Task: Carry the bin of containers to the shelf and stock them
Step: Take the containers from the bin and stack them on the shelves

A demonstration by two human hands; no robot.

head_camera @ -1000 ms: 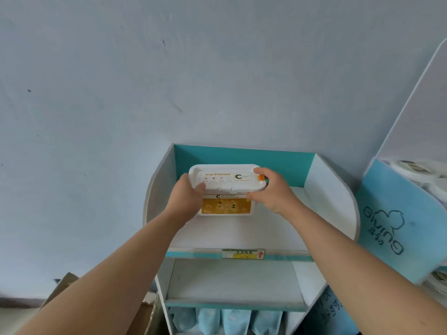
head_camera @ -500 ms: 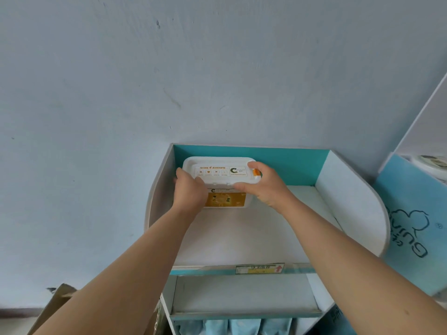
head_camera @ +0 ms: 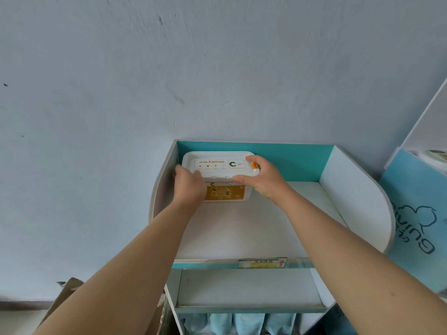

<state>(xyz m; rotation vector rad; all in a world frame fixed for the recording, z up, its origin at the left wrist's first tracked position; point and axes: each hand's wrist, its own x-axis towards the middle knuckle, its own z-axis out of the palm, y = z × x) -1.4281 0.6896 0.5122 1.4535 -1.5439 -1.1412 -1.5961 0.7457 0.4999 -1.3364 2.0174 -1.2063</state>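
A white rectangular container [head_camera: 217, 165] with a white lid and an orange label on its front sits in the back left corner of the top shelf [head_camera: 242, 228]. My left hand [head_camera: 187, 183] grips its left end, close to the shelf's left side panel. My right hand [head_camera: 263, 176] grips its right end, fingers curled over the lid near an orange tab. The container's back edge lies against the teal back panel [head_camera: 290, 160]. The bin is not in view.
The shelf's right white side panel [head_camera: 358, 197] bounds bare shelf surface to the right of the container. A lower shelf [head_camera: 246, 290] sits below, with blue packets [head_camera: 242, 322] beneath it. A blue display board [head_camera: 418, 213] stands at right, a cardboard box [head_camera: 70, 303] at lower left.
Both hands have carried the container farther back and left on the top shelf, up to the teal back panel. The camera has moved closer to the shelf.
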